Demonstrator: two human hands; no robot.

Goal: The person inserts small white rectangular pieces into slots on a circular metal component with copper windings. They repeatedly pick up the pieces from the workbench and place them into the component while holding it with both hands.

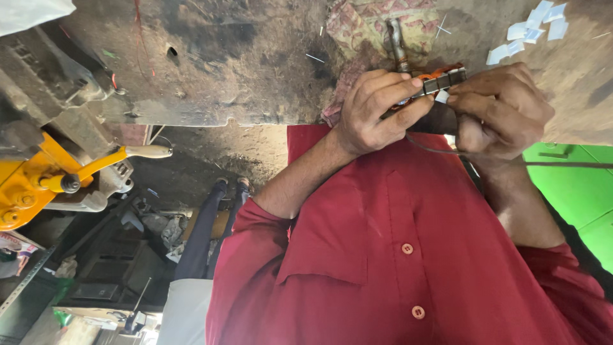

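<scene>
Workbench (242, 76) w/ paper bits (533, 29); both hands grip stator (440, 82).

- Soft daylight, fairly bright on the red shirt (396, 255) and green surface (578, 191).
- Dim, shadowed lower-left corner.
- Wide-angle bending at the edges.
- White glare at the top-left corner.
- Slight softness overall; bench (242, 64) evenly lit.

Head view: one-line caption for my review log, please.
Both hands, left and right, grip a small slotted metal core with orange windings above a stained workbench, paper slips nearby.
</scene>
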